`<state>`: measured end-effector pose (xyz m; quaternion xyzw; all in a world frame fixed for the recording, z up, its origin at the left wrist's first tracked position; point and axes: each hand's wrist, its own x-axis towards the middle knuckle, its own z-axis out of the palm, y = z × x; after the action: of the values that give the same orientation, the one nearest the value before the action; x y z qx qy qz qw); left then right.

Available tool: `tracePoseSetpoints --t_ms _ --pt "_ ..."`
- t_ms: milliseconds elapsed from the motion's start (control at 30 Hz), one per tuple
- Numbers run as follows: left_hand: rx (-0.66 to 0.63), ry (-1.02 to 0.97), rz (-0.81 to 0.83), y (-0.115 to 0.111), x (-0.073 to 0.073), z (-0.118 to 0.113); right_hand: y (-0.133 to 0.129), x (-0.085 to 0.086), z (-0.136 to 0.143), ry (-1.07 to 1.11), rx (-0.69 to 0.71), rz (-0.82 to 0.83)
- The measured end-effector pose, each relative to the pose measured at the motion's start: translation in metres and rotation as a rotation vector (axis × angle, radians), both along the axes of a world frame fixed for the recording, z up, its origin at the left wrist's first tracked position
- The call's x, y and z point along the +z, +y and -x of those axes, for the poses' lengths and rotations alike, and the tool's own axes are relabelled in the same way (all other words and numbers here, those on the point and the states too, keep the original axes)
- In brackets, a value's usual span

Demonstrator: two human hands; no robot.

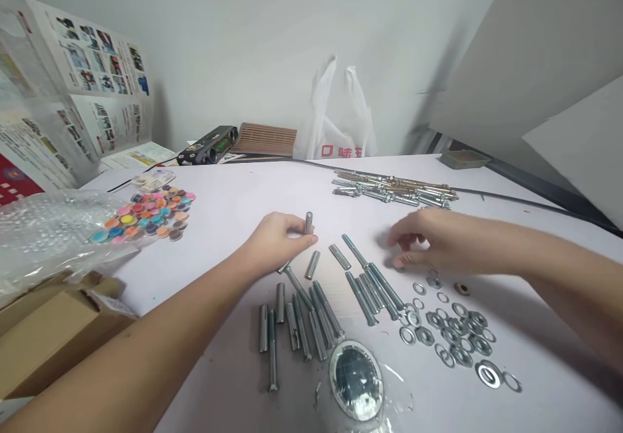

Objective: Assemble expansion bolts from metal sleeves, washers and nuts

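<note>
Between thumb and fingers, my left hand (pixel 275 243) pinches a short metal sleeve (pixel 309 223), held upright over the table. My right hand (pixel 413 235) hovers to the right, fingers curled and thumb apart, slightly blurred; I see nothing in it. Below the hands lie loose sleeves (pixel 339 257) and threaded bolts with flared ends (pixel 363 298), in two groups. Nuts and washers (pixel 457 335) are scattered under my right forearm. Behind my right hand is a pile of assembled expansion bolts (pixel 394 189).
A round dark disc with a pale rim (pixel 356 381) lies at the front. On the left are colourful small discs (pixel 150 215), a clear plastic bag (pixel 58 225) and a cardboard box (pixel 53 335). A white carrier bag (pixel 338 121) stands against the wall.
</note>
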<state>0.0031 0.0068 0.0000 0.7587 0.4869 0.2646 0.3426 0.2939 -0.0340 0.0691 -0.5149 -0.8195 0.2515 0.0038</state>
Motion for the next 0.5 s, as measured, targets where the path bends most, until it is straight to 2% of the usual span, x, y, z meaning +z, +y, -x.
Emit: tracePoseSetpoints --t_ms 100,167,267,400,500 --pt "-0.021 -0.026 0.015 -0.001 0.002 0.0 -0.009 -0.021 -0.01 0.06 -0.045 0.093" --pt "-0.026 -0.041 0.041 -0.001 0.003 0.001 -0.01 -0.026 -0.011 0.135 -0.048 0.148" --pt "-0.019 -0.081 0.077 -0.001 0.005 0.002 -0.01 -0.026 -0.01 0.237 -0.064 0.18" --pt "-0.016 -0.246 0.072 -0.001 0.003 0.002 -0.003 -0.02 -0.006 0.201 -0.045 0.166" --pt "-0.043 -0.308 0.106 -0.001 -0.001 0.002 0.011 -0.013 0.012 0.288 -0.017 0.105"
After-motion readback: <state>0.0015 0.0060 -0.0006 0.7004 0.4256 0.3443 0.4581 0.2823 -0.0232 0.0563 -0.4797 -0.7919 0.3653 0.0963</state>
